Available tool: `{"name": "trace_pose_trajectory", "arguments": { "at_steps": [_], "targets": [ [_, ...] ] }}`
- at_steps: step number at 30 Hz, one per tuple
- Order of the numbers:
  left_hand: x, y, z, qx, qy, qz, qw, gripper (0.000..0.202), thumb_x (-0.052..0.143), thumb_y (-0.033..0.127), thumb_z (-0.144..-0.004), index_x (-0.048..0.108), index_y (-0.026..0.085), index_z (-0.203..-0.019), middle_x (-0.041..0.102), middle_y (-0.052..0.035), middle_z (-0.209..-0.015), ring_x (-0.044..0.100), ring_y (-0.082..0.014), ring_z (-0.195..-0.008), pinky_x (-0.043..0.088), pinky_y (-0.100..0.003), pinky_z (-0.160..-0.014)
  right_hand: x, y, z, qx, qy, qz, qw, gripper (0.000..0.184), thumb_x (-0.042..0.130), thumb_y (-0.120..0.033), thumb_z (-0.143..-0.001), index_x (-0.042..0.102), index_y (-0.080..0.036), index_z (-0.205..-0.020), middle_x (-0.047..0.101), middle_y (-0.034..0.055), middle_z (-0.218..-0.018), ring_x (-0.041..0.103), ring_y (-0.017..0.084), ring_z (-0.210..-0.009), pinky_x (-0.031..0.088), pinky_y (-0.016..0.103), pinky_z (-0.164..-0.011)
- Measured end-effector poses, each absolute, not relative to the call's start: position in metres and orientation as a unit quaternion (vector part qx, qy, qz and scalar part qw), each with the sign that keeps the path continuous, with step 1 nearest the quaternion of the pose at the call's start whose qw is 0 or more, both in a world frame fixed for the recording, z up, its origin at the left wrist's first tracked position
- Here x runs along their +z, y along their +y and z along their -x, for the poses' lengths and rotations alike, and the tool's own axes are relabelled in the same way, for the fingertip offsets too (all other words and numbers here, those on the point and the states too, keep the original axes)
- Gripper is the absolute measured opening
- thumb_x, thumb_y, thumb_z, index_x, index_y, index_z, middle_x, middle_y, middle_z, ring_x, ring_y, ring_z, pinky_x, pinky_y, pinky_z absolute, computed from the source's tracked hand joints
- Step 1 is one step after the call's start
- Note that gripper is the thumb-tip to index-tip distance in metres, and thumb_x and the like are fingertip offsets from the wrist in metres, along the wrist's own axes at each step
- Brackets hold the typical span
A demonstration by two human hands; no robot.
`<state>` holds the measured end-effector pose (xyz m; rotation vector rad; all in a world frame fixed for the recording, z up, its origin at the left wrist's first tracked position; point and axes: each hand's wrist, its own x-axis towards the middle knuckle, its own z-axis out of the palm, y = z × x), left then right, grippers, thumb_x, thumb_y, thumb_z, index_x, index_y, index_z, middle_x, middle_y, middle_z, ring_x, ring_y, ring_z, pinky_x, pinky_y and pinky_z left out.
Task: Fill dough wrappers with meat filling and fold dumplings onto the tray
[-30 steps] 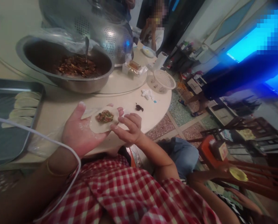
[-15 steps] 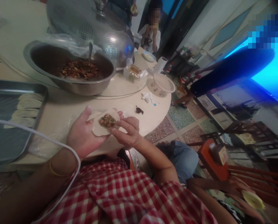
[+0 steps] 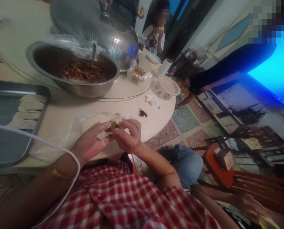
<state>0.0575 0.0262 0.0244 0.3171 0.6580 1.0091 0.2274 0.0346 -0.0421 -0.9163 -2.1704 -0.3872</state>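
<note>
A round dumpling wrapper [image 3: 103, 135] with a mound of chopped filling [image 3: 112, 126] is held between my two hands above the table's near edge. My left hand [image 3: 91, 141] cups it from the left, thumb raised along its side. On the other side my right hand [image 3: 130, 135] pinches the wrapper's edge with thumb and fingers. Behind them, more pale wrappers [image 3: 89, 122] lie in a clear plastic bag, partly hidden by my hands. To the left, several folded dumplings [image 3: 30, 106] lie in a row in a grey metal tray [image 3: 3, 143].
A steel bowl [image 3: 84, 90] of filling with a spoon [image 3: 93, 54] stands on the glass turntable, before a large perforated steel pot [image 3: 115, 41]. A white basket [image 3: 168, 86] and crumpled tissue [image 3: 151, 100] are at right. A white cable [image 3: 44, 141] crosses the tray. People are nearby.
My hands have drawn closer and the wrapper, lying flat and open before, now curves up around the filling. The bag of wrappers behind shows more.
</note>
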Motion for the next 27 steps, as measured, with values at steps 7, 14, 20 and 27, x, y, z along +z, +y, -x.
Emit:
{"name": "trace_pose_trajectory", "arguments": {
  "at_steps": [7,14,20,27],
  "targets": [
    [0.021,0.03,-0.06,0.477,0.3,-0.152,0.812,0.053,0.068,0.0,-0.078,0.069,0.02,-0.127,0.077,-0.0001,-0.085,0.069,-0.0119,-0.078,0.054,-0.018,-0.072,-0.031,0.036,-0.222,-0.188,-0.811,0.344,0.434,0.011,0.069,-0.032,-0.092,0.079,-0.032,-0.096,0.065,0.006,-0.103,0.058,0.021,-0.102,0.054,0.038,-0.089],
    [0.021,0.029,-0.06,0.471,0.33,-0.21,0.79,0.033,0.075,0.006,-0.073,0.077,0.024,-0.101,0.078,-0.0024,-0.09,0.07,-0.0154,-0.085,0.054,-0.018,-0.071,-0.038,0.036,-0.223,-0.16,-0.823,0.37,0.399,0.009,0.073,-0.038,-0.088,0.08,-0.032,-0.086,0.068,0.0053,-0.094,0.062,0.021,-0.096,0.056,0.039,-0.087],
    [0.015,0.025,-0.059,0.47,0.327,-0.232,0.787,0.013,0.081,0.018,-0.072,0.079,0.02,-0.085,0.077,-0.0052,-0.089,0.068,-0.0163,-0.083,0.056,-0.02,-0.07,-0.019,0.032,-0.215,-0.187,-0.779,0.329,0.5,0.012,0.066,-0.029,-0.091,0.076,-0.027,-0.085,0.068,0.0053,-0.099,0.062,0.018,-0.093,0.055,0.035,-0.083],
    [0.014,0.021,-0.059,0.472,0.325,-0.253,0.779,0.029,0.092,0.039,-0.063,0.078,0.02,-0.08,0.076,-0.005,-0.093,0.065,-0.0165,-0.082,0.058,-0.022,-0.068,0.002,0.028,-0.207,-0.117,-0.754,0.308,0.568,0.01,0.058,-0.019,-0.093,0.068,-0.022,-0.093,0.066,0.0061,-0.103,0.064,0.018,-0.094,0.053,0.038,-0.087]
  ]
}}
